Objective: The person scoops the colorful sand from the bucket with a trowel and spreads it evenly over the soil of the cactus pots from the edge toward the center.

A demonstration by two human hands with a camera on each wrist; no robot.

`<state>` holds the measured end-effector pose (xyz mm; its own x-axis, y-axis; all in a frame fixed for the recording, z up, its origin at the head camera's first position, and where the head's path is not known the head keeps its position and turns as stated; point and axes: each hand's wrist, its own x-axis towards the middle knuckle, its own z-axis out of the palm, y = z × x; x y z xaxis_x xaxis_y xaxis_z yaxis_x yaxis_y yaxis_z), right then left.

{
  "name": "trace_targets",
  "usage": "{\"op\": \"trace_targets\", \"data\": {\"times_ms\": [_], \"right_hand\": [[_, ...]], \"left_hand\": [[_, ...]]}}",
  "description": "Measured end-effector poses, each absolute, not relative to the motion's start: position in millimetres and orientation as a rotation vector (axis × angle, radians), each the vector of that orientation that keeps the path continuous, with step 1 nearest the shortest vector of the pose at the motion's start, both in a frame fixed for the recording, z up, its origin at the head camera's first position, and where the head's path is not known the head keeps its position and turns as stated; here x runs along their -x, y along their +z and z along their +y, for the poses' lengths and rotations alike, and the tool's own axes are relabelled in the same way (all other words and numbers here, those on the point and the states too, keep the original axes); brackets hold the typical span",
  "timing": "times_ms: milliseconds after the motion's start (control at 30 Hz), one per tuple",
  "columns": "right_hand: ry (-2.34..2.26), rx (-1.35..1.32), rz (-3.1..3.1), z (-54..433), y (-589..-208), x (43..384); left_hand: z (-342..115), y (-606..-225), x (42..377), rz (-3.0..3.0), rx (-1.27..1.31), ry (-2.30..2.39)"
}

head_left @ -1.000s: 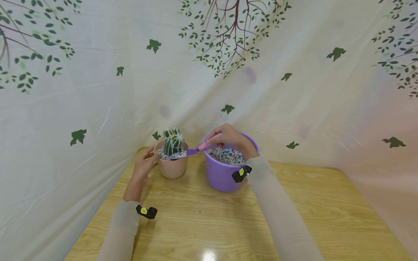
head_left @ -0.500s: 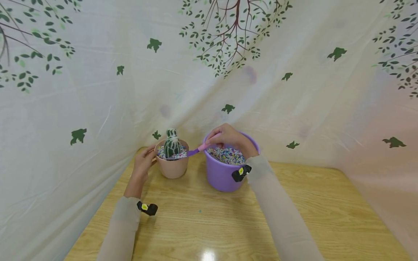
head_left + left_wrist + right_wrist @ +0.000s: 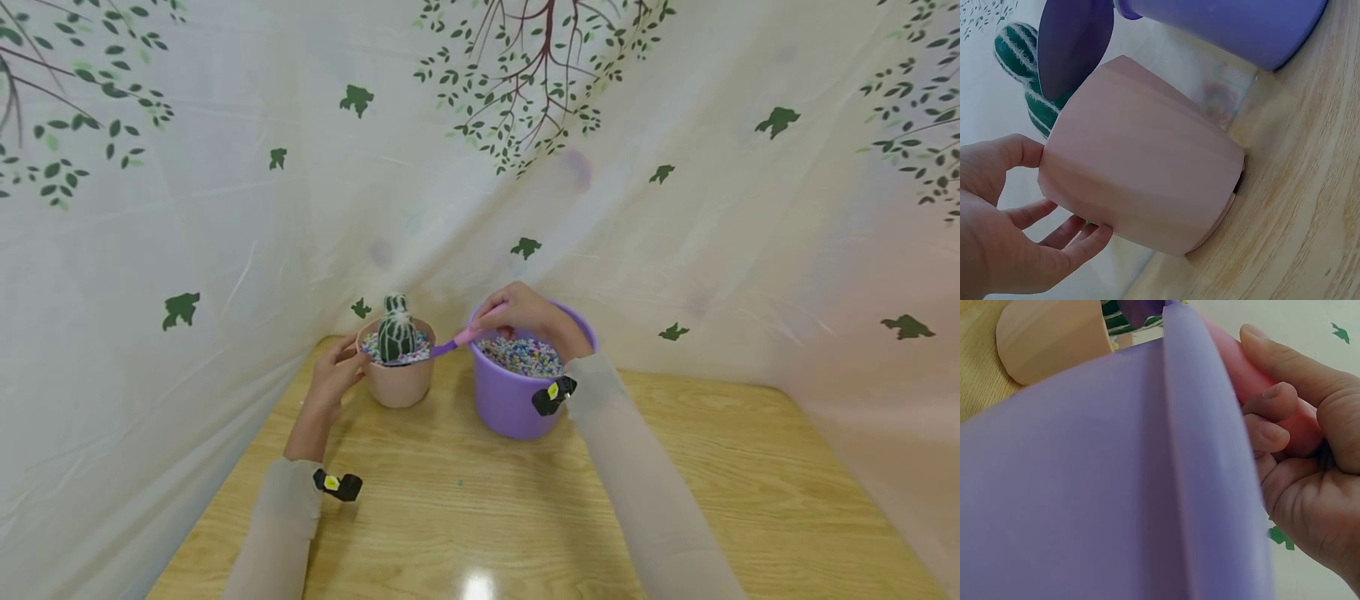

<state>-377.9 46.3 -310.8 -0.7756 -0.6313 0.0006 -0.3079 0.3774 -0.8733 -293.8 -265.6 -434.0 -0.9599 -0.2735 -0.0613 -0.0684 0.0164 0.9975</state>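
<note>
My left hand [image 3: 330, 382] holds the rim and side of a light pink flowerpot [image 3: 397, 387], thumb and fingers bent against it. A green, white-striped cactus [image 3: 396, 331] stands in multicoloured beads inside. My right hand [image 3: 523, 307] grips the pink handle [image 3: 1250, 369] of a small purple trowel [image 3: 444, 348], above the near-left part of the bucket's rim. The trowel's blade [image 3: 1075, 47] reaches over the flowerpot's near rim, beside the cactus. Under my right hand stands a purple bucket [image 3: 510, 408] holding similar beads [image 3: 525, 357].
Both containers stand on a wood-grain table [image 3: 465, 517], near its back edge. A pale curtain [image 3: 420, 192] printed with branches and leaves hangs behind and at the sides. One tiny bluish speck [image 3: 461, 482] lies on the tabletop.
The flowerpot and cactus have turned, so the cactus's two-eared side with the yellow spot no longer faces me. My left hand shifted slightly along the pot; my right hand and trowel stayed nearly still.
</note>
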Motion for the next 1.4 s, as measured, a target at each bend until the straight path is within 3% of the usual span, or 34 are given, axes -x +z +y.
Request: {"op": "trace_targets", "data": {"times_ms": [1400], "right_hand": [[-1.327, 0.781, 2.329, 38.1, -316.2, 379.0]], "left_hand": [[-274.9, -436.6, 298.0, -2.115, -0.323, -2.164]]}}
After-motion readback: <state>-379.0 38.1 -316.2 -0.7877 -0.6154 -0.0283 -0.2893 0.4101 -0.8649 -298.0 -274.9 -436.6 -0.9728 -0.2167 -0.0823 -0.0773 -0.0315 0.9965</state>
